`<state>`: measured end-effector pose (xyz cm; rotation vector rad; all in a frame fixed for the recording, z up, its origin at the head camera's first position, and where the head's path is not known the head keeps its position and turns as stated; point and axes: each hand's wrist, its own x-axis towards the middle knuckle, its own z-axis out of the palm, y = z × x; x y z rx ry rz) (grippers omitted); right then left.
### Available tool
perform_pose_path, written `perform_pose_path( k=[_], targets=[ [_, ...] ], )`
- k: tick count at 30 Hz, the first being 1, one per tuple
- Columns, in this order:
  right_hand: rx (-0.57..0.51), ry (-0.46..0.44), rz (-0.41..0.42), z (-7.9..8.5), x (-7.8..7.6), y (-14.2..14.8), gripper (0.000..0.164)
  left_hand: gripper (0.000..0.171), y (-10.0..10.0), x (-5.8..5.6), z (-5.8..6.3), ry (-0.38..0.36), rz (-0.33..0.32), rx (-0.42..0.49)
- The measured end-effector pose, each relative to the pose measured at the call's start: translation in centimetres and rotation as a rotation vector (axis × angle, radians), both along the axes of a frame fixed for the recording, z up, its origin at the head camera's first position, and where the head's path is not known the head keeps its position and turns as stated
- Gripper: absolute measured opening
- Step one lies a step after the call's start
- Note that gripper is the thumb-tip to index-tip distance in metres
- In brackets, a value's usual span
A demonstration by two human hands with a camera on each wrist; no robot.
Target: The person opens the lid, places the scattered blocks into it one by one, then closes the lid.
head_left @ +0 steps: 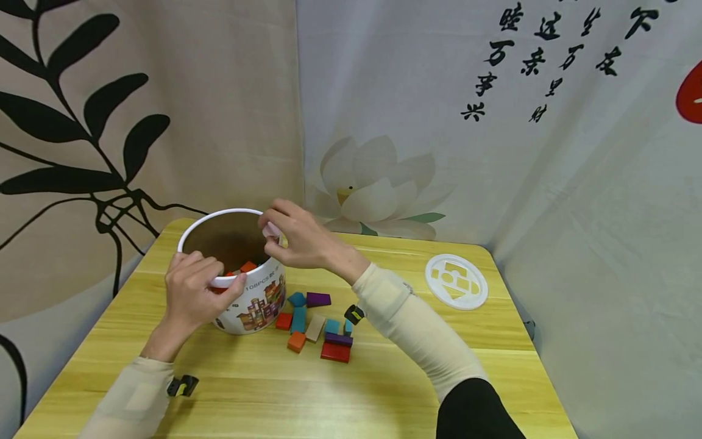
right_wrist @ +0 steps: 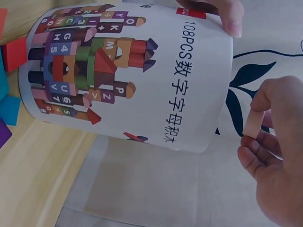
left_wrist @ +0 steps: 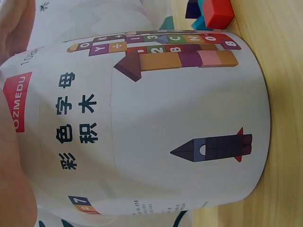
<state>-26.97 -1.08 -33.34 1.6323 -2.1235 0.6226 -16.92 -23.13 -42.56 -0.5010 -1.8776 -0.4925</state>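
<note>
Your left hand (head_left: 197, 285) grips the rim (head_left: 222, 281) of the white printed bucket (head_left: 258, 305), which stands on the desk (head_left: 285, 396) with red-orange blocks (head_left: 248, 266) inside; your right hand (head_left: 300, 236) pinches a pale pink block (right_wrist: 253, 124) near the rim.

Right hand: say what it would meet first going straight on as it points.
Probably the white bucket, at its rim; the right hand, pinching a pink block, might instead pass above it, since its height over the bucket is unclear.

A person's left hand (head_left: 194, 283) grips a printed white cylindrical tub (head_left: 258, 308) of orange-red blocks (head_left: 248, 266) by its rim (head_left: 230, 211) as the right hand (head_left: 300, 239) pinches a pale pink block (head_left: 271, 230) nearby; multicoloured blocks (head_left: 315, 327) and a perforated white disc (head_left: 459, 299) lie on a yellow wood-grain table (head_left: 384, 390).
</note>
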Motion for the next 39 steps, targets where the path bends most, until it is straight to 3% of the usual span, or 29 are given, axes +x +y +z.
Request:
perform_pose_path(
  k=[13, 26, 31, 39],
  targets=[
    [0.051, -0.001, -0.009, -0.2, 0.1, -1.7, 0.027, 0.053, 0.1, -0.1, 0.0, -0.005, -0.001, -0.006],
    [0.141, -0.09, -0.016, -0.2, 0.1, -2.9, 0.027, 0.052, 0.1, 0.0, -0.1, -0.004, 0.007, -0.005],
    [0.186, -0.115, -0.02, -0.3, 0.2, -3.1, 0.034, 0.052, 0.2, 0.1, -0.1, -0.004, 0.01, -0.005],
    [0.248, -0.044, -0.066, -0.5, 0.3, -2.7, 0.045, 0.052, 0.2, 0.0, 0.0, -0.003, 0.016, -0.008]
  ],
)
